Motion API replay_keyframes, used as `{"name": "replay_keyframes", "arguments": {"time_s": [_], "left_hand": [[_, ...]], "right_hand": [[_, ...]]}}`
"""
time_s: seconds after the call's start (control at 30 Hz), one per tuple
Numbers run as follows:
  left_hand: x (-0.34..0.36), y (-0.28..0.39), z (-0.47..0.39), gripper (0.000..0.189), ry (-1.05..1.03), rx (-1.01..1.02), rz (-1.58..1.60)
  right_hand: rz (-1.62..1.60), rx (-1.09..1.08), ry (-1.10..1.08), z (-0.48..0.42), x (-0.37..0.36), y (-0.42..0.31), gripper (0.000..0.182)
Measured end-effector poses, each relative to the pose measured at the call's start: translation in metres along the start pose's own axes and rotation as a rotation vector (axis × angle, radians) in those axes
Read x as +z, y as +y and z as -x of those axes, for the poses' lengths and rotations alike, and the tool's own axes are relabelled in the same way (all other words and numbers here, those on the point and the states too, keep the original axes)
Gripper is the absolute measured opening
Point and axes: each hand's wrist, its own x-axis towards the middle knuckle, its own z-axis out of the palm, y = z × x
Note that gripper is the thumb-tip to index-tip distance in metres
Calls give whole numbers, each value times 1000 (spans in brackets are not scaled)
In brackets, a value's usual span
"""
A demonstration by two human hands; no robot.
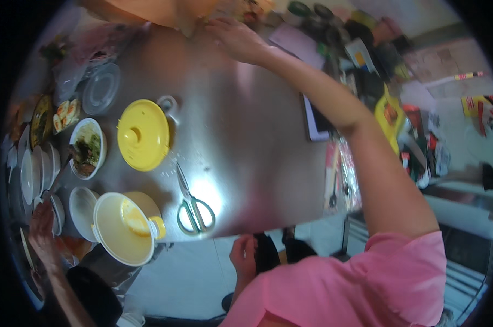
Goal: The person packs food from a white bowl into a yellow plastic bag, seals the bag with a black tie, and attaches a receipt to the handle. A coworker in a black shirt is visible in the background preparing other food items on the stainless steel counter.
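My right hand (239, 43) reaches across the steel table (246, 163) to its far side. Its blurred fingertips are beside the corner of an orange-tan sheet or bag (148, 12); a grip on it cannot be made out. My left hand (244, 254) hangs by the near edge with curled fingers; its palm is hidden. Green-handled scissors (195, 212) lie on the table, slightly spread. Left of them, a yellow lid (143, 135) lies knob up, near a tilted cream pot (126, 229) with yellow residue inside. A white bowl (88, 149) holds rice, greens and brown food.
At lower left, another person's hand (42, 220) holds a utensil reaching into the bowl. White bowls (30, 175), egg halves (66, 114) and a clear plastic lid (101, 88) sit at left. A phone or tablet (316, 122), wrapped utensils (340, 175) and cluttered packages line the right.
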Motion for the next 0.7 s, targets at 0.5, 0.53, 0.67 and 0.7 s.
{"name": "replay_keyframes", "arguments": {"time_s": [0.5,0.53,0.67,0.7], "left_hand": [[78,-4,38,14,-78,121,38],[84,-6,42,15,-48,129,-1],[103,-12,70,16,17,172,-25],[109,-14,78,16,23,191,-30]], "right_hand": [[-453,1084,169,430,-268,-174,13],[-538,1082,115,450,-270,-193,13],[-641,941,-161,508,-287,-249,12],[-698,959,-241,521,-294,-257,12]]}}
